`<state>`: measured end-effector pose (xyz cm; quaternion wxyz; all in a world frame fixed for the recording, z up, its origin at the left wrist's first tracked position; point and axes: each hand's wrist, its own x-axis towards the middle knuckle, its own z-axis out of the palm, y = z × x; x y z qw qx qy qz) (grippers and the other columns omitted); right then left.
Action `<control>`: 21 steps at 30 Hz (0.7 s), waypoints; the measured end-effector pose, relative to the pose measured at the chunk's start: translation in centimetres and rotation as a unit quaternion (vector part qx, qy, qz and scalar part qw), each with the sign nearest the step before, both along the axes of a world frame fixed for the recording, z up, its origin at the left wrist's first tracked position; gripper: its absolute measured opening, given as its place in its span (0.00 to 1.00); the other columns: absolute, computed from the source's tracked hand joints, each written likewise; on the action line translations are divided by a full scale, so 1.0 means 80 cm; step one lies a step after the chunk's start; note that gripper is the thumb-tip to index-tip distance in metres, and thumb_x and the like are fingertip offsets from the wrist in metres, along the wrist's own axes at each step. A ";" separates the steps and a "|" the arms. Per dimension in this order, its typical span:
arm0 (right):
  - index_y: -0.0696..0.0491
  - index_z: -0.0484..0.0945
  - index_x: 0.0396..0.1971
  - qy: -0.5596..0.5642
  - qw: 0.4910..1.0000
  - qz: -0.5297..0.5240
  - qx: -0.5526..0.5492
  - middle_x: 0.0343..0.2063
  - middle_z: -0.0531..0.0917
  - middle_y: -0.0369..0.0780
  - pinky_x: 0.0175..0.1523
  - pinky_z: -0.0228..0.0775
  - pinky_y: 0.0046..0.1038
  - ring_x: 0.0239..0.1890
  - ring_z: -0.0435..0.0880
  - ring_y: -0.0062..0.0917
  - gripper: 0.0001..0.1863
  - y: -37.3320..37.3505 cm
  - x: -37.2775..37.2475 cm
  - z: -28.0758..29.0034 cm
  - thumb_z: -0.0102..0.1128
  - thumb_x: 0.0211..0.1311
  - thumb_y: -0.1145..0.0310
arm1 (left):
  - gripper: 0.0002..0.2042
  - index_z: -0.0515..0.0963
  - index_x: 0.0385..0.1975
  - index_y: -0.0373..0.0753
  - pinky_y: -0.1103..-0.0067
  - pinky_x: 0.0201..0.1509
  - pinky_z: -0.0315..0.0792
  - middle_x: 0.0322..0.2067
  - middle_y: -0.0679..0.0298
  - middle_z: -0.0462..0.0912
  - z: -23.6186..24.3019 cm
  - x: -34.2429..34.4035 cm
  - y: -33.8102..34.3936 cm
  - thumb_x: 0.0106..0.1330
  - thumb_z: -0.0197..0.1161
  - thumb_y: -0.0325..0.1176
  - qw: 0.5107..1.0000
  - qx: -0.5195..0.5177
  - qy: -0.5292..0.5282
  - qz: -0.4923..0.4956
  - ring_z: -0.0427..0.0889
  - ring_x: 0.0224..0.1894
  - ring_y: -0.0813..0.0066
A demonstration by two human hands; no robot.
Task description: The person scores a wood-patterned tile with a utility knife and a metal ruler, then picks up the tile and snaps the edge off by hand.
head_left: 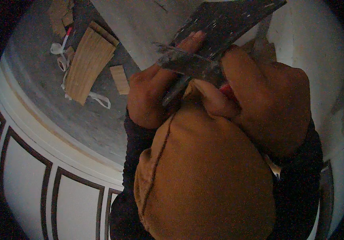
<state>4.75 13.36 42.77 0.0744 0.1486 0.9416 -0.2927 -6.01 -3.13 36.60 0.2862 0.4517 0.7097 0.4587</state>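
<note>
Both of my hands are close together in front of a tan garment (208, 172). My left hand (150, 94) is closed round the near end of a dark flat-bladed trowel (230, 26), whose face is speckled with white. One or more of its fingers lie along the blade. My right hand (270, 96) is closed on a scraper (190, 64) with a dull, smeared metal blade; a bit of red shows between the fingers, probably its handle. The scraper's blade crosses over the left fingers, near the trowel's edge. The dim light hides exactly where the two tools touch.
On the grey floor at left lie a large piece of brown board (90, 64), a smaller piece (119, 80), a white roll (62, 63) and white strips (101, 100). White panelling with dark trim (78, 176) runs along the lower left. A pale wall surface (312, 60) stands at right.
</note>
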 end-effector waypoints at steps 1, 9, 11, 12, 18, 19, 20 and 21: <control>0.53 0.76 0.29 0.005 1.000 -0.001 -0.015 0.15 0.82 0.39 0.23 0.78 0.37 0.19 0.86 0.37 0.20 -0.007 -0.002 -0.005 0.74 0.58 0.53 | 0.28 0.77 0.64 0.42 0.69 0.54 0.82 0.63 0.57 0.80 -0.009 0.003 -0.008 0.59 0.66 0.26 0.999 -0.034 0.004 0.021 0.85 0.56 0.54; 0.53 0.76 0.30 -0.013 0.999 0.041 -0.010 0.16 0.82 0.40 0.23 0.77 0.37 0.19 0.86 0.37 0.18 -0.041 -0.027 -0.035 0.73 0.60 0.55 | 0.29 0.76 0.67 0.48 0.69 0.52 0.83 0.59 0.55 0.83 -0.048 -0.025 -0.042 0.62 0.66 0.28 0.997 -0.056 -0.003 0.054 0.87 0.54 0.55; 0.52 0.76 0.30 -0.028 0.998 0.054 -0.009 0.16 0.83 0.40 0.24 0.77 0.37 0.19 0.86 0.38 0.18 -0.047 -0.035 -0.036 0.73 0.60 0.55 | 0.28 0.76 0.66 0.50 0.68 0.51 0.83 0.55 0.52 0.85 -0.053 -0.031 -0.047 0.63 0.65 0.27 0.997 -0.035 -0.001 0.065 0.88 0.52 0.53; 0.52 0.76 0.30 -0.030 0.998 0.053 -0.009 0.16 0.83 0.40 0.23 0.77 0.37 0.19 0.86 0.37 0.18 -0.047 -0.038 -0.036 0.73 0.60 0.54 | 0.28 0.76 0.66 0.50 0.68 0.51 0.83 0.55 0.52 0.85 -0.055 -0.034 -0.046 0.63 0.65 0.27 0.997 -0.032 -0.001 0.065 0.88 0.52 0.53; 0.52 0.75 0.30 -0.029 0.998 0.058 -0.009 0.16 0.83 0.39 0.23 0.76 0.37 0.19 0.86 0.37 0.18 -0.048 -0.052 -0.038 0.72 0.61 0.54 | 0.28 0.77 0.65 0.51 0.67 0.49 0.83 0.51 0.50 0.86 -0.053 -0.048 -0.040 0.62 0.64 0.24 0.996 -0.040 -0.018 0.078 0.88 0.49 0.50; 0.52 0.75 0.30 -0.030 0.998 0.058 -0.007 0.16 0.83 0.39 0.23 0.76 0.37 0.19 0.86 0.37 0.18 -0.047 -0.054 -0.039 0.72 0.61 0.54 | 0.29 0.78 0.65 0.51 0.67 0.49 0.83 0.51 0.51 0.86 -0.054 -0.050 -0.039 0.62 0.64 0.24 0.996 -0.035 -0.016 0.079 0.88 0.49 0.50; 0.52 0.75 0.29 -0.031 0.998 0.058 -0.006 0.16 0.83 0.39 0.23 0.76 0.37 0.19 0.86 0.37 0.18 -0.046 -0.056 -0.039 0.72 0.61 0.54 | 0.29 0.78 0.65 0.51 0.66 0.49 0.83 0.51 0.51 0.86 -0.056 -0.051 -0.037 0.61 0.64 0.23 0.996 -0.032 -0.015 0.080 0.88 0.49 0.50; 0.51 0.74 0.29 -0.031 0.998 0.060 -0.003 0.16 0.83 0.39 0.23 0.76 0.37 0.19 0.86 0.37 0.19 -0.046 -0.058 -0.038 0.72 0.61 0.54 | 0.29 0.78 0.65 0.50 0.66 0.49 0.84 0.51 0.51 0.86 -0.056 -0.053 -0.037 0.61 0.64 0.23 0.996 -0.030 -0.012 0.081 0.88 0.49 0.50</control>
